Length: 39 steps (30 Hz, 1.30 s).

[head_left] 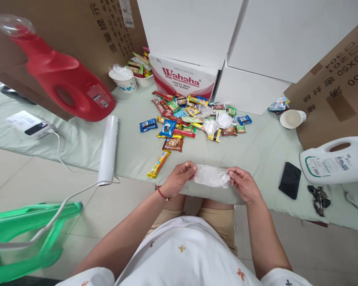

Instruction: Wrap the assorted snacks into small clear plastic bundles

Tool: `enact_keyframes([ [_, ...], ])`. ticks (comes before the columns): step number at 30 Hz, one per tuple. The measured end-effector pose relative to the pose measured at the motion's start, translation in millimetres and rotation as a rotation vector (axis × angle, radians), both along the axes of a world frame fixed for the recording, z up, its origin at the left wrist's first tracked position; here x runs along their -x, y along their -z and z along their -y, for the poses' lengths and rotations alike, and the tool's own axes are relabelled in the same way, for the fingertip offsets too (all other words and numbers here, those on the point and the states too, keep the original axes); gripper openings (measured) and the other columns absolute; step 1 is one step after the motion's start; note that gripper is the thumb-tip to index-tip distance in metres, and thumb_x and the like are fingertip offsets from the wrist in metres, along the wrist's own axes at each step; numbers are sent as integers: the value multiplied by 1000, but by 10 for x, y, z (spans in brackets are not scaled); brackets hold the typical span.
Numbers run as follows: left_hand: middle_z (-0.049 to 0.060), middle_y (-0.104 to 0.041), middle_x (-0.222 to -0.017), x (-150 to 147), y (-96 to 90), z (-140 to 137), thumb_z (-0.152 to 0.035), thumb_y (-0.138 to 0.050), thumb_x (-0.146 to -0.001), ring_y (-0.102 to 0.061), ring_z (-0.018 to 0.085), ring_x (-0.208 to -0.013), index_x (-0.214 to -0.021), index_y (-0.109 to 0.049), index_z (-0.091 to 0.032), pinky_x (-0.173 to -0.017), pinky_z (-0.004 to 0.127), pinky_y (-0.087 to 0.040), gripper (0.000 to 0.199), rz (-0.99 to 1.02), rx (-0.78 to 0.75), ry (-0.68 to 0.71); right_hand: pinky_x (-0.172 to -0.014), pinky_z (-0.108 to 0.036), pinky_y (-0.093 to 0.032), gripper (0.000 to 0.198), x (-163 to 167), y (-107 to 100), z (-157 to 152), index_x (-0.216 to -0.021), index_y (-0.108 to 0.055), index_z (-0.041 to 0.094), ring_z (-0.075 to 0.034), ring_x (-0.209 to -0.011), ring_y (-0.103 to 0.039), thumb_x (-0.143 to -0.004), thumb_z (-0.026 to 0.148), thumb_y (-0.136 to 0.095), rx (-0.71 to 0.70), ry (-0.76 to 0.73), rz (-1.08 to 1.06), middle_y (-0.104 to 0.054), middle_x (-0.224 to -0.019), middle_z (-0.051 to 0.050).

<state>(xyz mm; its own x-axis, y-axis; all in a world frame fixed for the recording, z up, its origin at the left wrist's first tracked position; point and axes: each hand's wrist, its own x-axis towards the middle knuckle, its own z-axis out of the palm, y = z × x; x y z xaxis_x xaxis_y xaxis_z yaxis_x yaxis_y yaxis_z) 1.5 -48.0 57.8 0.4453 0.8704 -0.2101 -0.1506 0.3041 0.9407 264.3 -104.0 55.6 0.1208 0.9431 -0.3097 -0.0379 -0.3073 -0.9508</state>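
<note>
Between my two hands a crumpled clear plastic bag (pixel 212 176) is stretched out flat, just over the table's near edge. My left hand (pixel 180 178) pinches its left end, and my right hand (pixel 243 183) pinches the right end. Beyond them lies a heap of small wrapped snacks (pixel 186 113) in many colours. Two crumpled balls of clear plastic (pixel 210 127) rest among the snacks. Closest to my left hand is a yellow snack bar (pixel 159 164), with a brown cookie packet (pixel 172 144) and blue packets (pixel 167 128) behind it.
White boxes and a Wahaha carton (pixel 181 77) stand at the back. A red jug (pixel 68 83), a white roll (pixel 107 151) and paper cups (pixel 123 81) are left. A paper cup (pixel 291 119), phone (pixel 290 180), keys (pixel 319 200) and white jug (pixel 337 161) are right.
</note>
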Motion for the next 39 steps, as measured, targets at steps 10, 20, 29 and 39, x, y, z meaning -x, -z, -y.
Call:
enact_keyframes([
  [10,-4,-47,-64,-88,62,68,-59,-66,-87,-41,11,-63,-73,-54,-18,-62,25,-34,45,24,-92,-12,-82,-35,-48,36,453,-44,-44,-112,-73,26,-21,-88,-59,-82,44,-75,-329,-103,526,-70,-95,-4],
  [20,-5,-54,-78,29,154,-31,-42,-88,-69,-57,10,-73,-78,-52,-20,-73,27,-56,43,320,311,-321,-82,-42,-50,17,389,23,212,-95,-79,34,-24,-91,-57,-94,29,-63,-648,-20,691,-68,-89,-5],
  [29,-5,-58,-75,-36,112,-107,-26,-87,-69,-62,10,-70,-78,-50,-19,-73,28,-59,39,485,424,-376,-93,-46,-53,28,284,300,457,-121,-71,30,-24,-109,-60,-99,39,-56,-396,-14,497,-69,-123,-9],
  [39,3,-58,-99,-89,171,85,-47,-79,-76,-59,18,-91,-92,-53,-22,-77,31,-52,39,-12,76,-599,-57,-26,-46,42,625,211,40,-87,-69,20,-16,-66,-58,-69,56,-83,-26,222,-91,-67,-73,-1],
])
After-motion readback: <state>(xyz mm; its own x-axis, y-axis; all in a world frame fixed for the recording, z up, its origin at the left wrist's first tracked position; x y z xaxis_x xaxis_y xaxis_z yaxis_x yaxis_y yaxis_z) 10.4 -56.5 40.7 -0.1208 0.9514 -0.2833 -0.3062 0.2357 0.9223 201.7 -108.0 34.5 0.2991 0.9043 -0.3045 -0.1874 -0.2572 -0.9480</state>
